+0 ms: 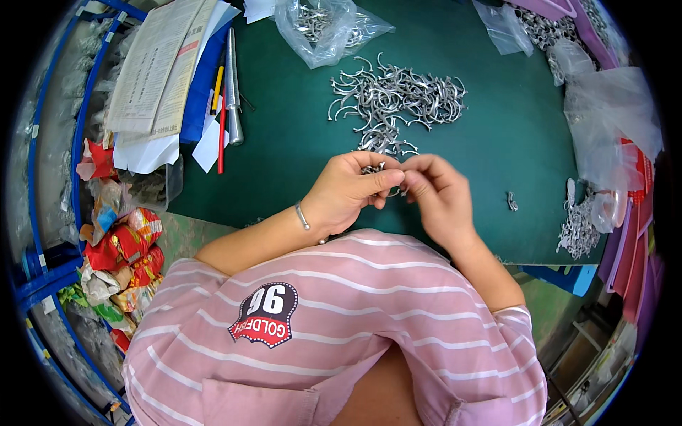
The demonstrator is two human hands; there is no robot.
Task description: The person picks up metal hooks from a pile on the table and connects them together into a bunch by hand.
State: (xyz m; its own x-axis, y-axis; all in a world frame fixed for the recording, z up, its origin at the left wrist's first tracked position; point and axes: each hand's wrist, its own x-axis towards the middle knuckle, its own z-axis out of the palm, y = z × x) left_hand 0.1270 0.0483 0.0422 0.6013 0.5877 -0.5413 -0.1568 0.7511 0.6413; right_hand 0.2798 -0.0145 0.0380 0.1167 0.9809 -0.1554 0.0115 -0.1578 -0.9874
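Observation:
My left hand [348, 186] is closed around a few small curved silver metal pieces [373, 169], partly hidden by its fingers. Close beside it, the thumb and fingers of my right hand [444, 195] pinch at a curved metal piece; its outline is mostly covered by the fingertips. Both hands meet just above the near part of the green table [284, 142]. Right beyond the fingers lies a small cluster of curved metal pieces [383, 136], joined to a larger loose pile of the same silver arcs [419, 96].
Clear bags of metal parts [320, 25] lie at the far edge. Papers [153, 71], a red pencil [222, 135] and a metal rod [233, 92] are at left. At right sit a small metal piece [511, 201], a heap of metal parts [579, 227] and plastic bags [611, 121].

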